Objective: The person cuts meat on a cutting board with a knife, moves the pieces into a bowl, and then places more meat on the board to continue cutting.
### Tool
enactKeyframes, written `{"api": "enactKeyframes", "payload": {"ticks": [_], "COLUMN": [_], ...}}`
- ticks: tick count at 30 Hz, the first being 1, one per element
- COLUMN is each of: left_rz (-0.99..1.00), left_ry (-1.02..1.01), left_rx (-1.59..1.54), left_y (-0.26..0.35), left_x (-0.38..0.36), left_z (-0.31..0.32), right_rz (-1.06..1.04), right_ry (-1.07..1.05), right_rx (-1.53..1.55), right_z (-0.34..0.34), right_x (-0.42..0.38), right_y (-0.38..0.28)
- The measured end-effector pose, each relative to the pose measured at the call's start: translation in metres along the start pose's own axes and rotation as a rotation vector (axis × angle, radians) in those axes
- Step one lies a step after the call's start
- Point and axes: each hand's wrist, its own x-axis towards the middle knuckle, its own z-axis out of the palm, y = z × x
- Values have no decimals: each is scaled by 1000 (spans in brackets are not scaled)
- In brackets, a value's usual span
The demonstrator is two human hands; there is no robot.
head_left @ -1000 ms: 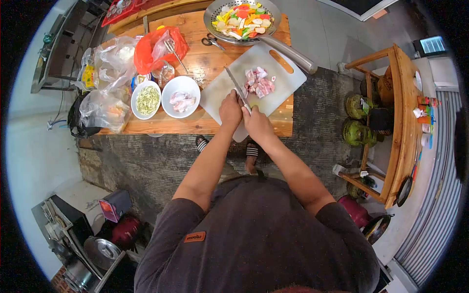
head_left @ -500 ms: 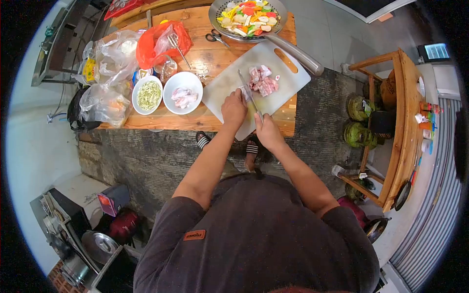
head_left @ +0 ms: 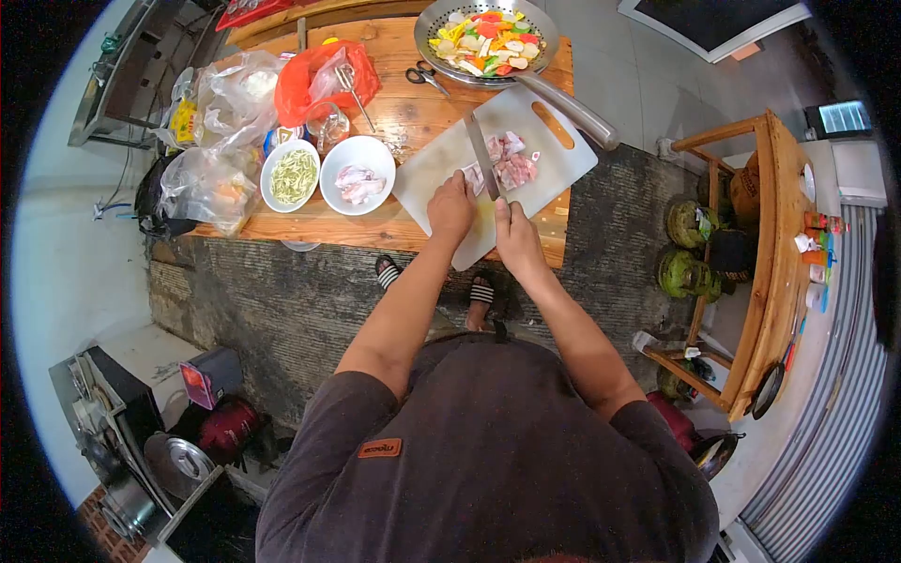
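Note:
My right hand is wrapped round the handle of a knife, whose blade points away from me across a white cutting board. Just left of the blade, my left hand presses with closed fingers on a piece of raw meat, which its fingertips partly cover. Right of the blade lies a small heap of cut raw meat. A white bowl with pale pink meat in it stands left of the board. Beside it is another white bowl holding pale green shreds.
A perforated pan of sliced vegetables sits behind the board, its handle reaching over the board's corner. Scissors, a red plastic bag and clear bags lie on the wooden table. A wooden shelf stands at right.
The knife has slid forward, away from me, and more of its blade shows over the board. My right hand has moved slightly up and right. The left hand stays on the meat; the view shifted slightly.

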Motion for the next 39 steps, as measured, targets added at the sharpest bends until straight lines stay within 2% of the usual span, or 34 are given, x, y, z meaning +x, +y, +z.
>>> {"api": "enactKeyframes", "payload": {"ticks": [8, 14, 17, 19, 23, 25, 29, 34, 35, 37, 39], "left_rz": [31, -1, 6, 27, 35, 19, -3, 25, 24, 40, 47], "left_ry": [34, 5, 24, 23, 31, 31, 36, 34, 32, 72, 94], "left_rx": [20, -19, -30, -32, 4, -33, -54, -31, -30, -7, -9], "left_y": [-3, 0, -2, -3, -1, -2, 1, -5, -3, -2, -2], "left_x": [-1, 1, 1, -2, -3, 0, -1, 1, 1, 0, 10], "left_z": [4, 1, 3, 1, 1, 2, 2, 5, 4, 3, 1], "right_rz": [-51, -22, -29, -111, -78, 16, 16, -115, -113, 17, -5], "right_ry": [22, -10, 16, 18, 45, -17, -29, 48, 46, -59, -34], "right_rx": [24, -124, -80, 43, -38, -111, -156, 53, 54, -215, -183], "right_z": [9, 23, 11, -1, 17, 23, 18, -5, 3, 26, 25], "right_x": [5, 22, 16, 6, 11, 22, 24, 6, 12, 25, 37], "right_y": [-2, 17, -6, -28, -1, 6, 8, -38, -23, 16, 11]}}
